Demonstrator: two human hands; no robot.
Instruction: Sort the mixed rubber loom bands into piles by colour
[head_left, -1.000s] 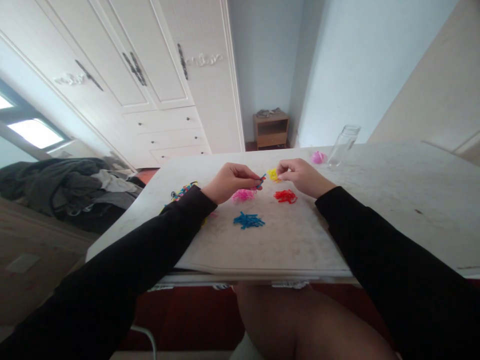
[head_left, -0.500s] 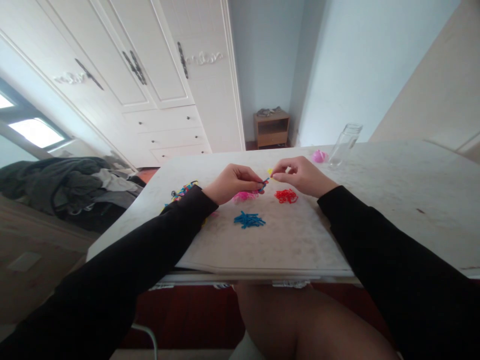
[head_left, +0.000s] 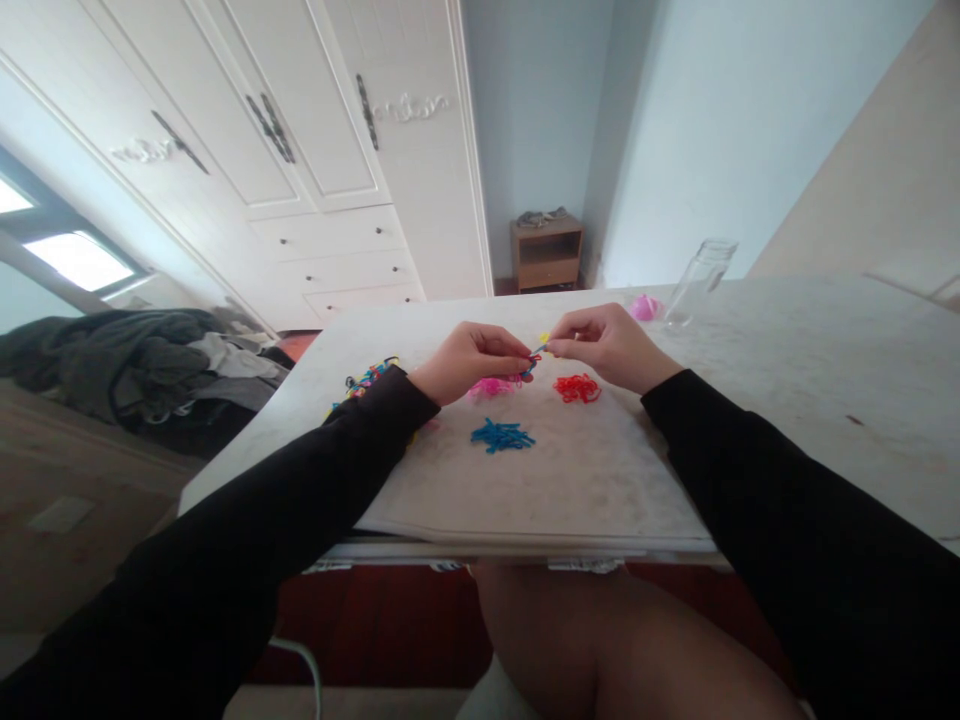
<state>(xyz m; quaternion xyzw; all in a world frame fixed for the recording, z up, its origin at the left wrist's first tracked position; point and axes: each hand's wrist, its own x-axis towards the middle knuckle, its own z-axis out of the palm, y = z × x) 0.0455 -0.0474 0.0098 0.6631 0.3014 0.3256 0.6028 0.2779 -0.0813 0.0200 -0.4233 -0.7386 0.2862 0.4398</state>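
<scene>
My left hand (head_left: 466,360) is pinched on the end of a multicoloured band chain (head_left: 530,361), whose blue and red links show at my fingertips. My right hand (head_left: 600,346) is pinched on a small yellow band (head_left: 544,344) and holds it against the chain's end. Both hands hover over a white board (head_left: 570,470) on the table. Under them lie a pink band pile (head_left: 491,386), a red band pile (head_left: 577,388) and a blue band pile (head_left: 501,436). A linked stretch of coloured bands (head_left: 367,378) lies by my left sleeve.
An empty clear glass jar (head_left: 699,280) stands at the table's back, with a pink lid (head_left: 645,306) beside it. Past the table are a white wardrobe (head_left: 315,150), a small wooden nightstand (head_left: 547,250) and a heap of dark clothes (head_left: 135,365) on the left.
My right hand lifted from beside the yellow pile with a yellow band and came left to meet my left hand's chain end. The camera tilted slightly.
</scene>
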